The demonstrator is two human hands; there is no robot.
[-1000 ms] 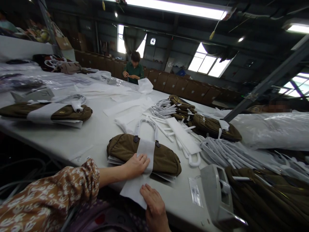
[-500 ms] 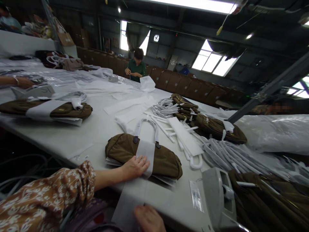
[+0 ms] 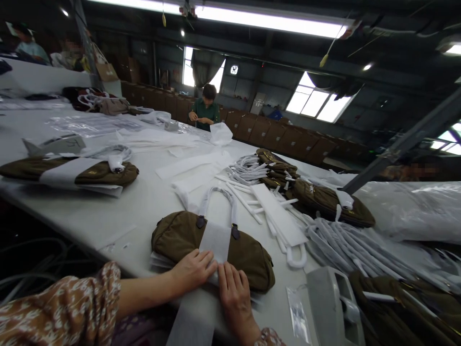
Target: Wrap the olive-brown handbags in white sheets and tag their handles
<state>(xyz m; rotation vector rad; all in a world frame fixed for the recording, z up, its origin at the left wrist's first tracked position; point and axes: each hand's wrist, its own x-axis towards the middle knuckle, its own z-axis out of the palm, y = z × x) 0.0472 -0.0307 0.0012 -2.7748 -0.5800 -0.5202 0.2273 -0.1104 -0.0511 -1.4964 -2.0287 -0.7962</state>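
Note:
A brown fabric handbag (image 3: pixel 176 235) lies before me near the table edge, its two wrapped handles (image 3: pixel 218 192) pointing away. A white paper-like strip (image 3: pixel 216 239) crosses its middle, and a length of strip (image 3: pixel 192 319) hangs over the table edge below. My left hand (image 3: pixel 196 271) is bent around the strip at the bag's near side, fingertips on it. Close beside it my right hand (image 3: pixel 234 290) lies with fingers stretched out over the bag's near edge, touching the strip's right side. Both thumbs are hidden. White sheets show under the bag.
Another banded brown bag (image 3: pixel 104 173) lies at the left. White tubes and strips (image 3: pixel 279 211) and more brown bags (image 3: pixel 320 202) lie to the right. A grey tape dispenser-like holder (image 3: pixel 333 302) stands at front right. Across the table a person (image 3: pixel 205 110) in green works.
My right hand has risen from below the table edge onto the bag beside my left hand. My left hand has stayed at the strip, its fingers now more bent.

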